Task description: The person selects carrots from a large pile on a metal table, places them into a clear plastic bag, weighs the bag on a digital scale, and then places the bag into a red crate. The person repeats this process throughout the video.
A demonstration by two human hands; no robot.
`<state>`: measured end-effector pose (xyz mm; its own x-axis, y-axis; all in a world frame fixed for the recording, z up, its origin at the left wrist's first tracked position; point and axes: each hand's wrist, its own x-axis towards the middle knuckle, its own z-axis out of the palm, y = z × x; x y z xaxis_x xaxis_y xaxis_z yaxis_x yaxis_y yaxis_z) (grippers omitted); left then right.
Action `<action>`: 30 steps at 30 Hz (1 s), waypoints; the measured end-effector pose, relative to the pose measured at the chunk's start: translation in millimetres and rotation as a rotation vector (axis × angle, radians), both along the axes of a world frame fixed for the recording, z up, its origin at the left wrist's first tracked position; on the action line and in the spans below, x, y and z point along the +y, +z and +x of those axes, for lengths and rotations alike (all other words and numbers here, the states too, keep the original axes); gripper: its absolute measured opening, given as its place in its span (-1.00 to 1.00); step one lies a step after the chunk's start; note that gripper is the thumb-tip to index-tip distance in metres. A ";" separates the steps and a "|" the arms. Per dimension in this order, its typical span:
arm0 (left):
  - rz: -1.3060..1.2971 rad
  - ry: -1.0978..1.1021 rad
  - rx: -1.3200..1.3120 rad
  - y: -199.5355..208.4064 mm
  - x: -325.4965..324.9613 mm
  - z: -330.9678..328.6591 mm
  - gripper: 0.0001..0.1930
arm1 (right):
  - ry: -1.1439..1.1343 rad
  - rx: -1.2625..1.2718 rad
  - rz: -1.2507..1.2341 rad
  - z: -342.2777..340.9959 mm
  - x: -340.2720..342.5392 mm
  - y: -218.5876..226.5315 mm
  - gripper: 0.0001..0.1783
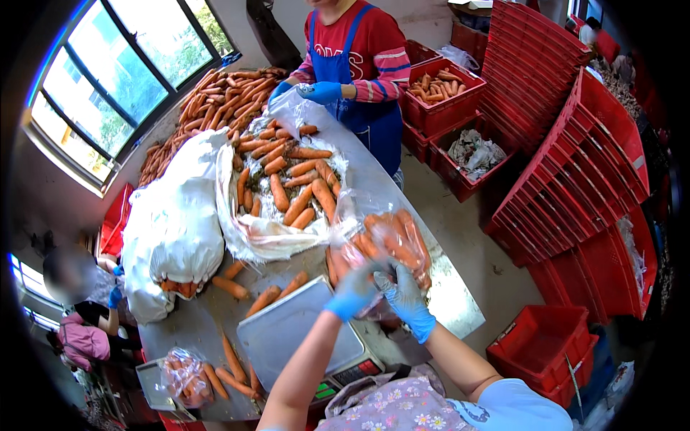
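A clear plastic bag of carrots (397, 241) lies at the table's near right corner. Both my hands wear blue gloves. My left hand (353, 291) and my right hand (407, 298) close on the gathered near end of this bag, the fingers almost meeting. Left of my hands sits a scale (298, 337) with a flat grey plate. Just beyond, loose carrots (287, 190) cover an opened white sack (277, 241). A few single carrots (264, 300) rest beside the scale.
A full white sack (176, 233) stands at the left, near another bag of carrots (187, 377). Carrots (223, 100) are heaped by the window. Across the table, a person in a blue apron (384, 129) handles a plastic bag. Red crates (575, 179) are stacked at the right.
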<state>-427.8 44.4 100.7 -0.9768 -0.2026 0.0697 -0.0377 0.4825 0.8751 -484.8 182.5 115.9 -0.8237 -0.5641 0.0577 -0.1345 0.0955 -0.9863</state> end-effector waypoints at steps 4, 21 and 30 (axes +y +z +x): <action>-0.214 -0.344 -0.458 62.0 7.5 -10.3 -0.66 | 0.072 -0.450 0.005 -30.8 -12.5 -14.3 -0.67; 0.561 0.339 -0.089 59.2 -90.9 -134.9 -0.71 | -0.067 -1.150 -0.545 -57.4 31.3 72.9 -0.63; 0.891 0.534 0.444 204.4 -28.9 10.0 -0.76 | 0.154 -0.986 -0.942 -39.7 105.5 173.9 -0.71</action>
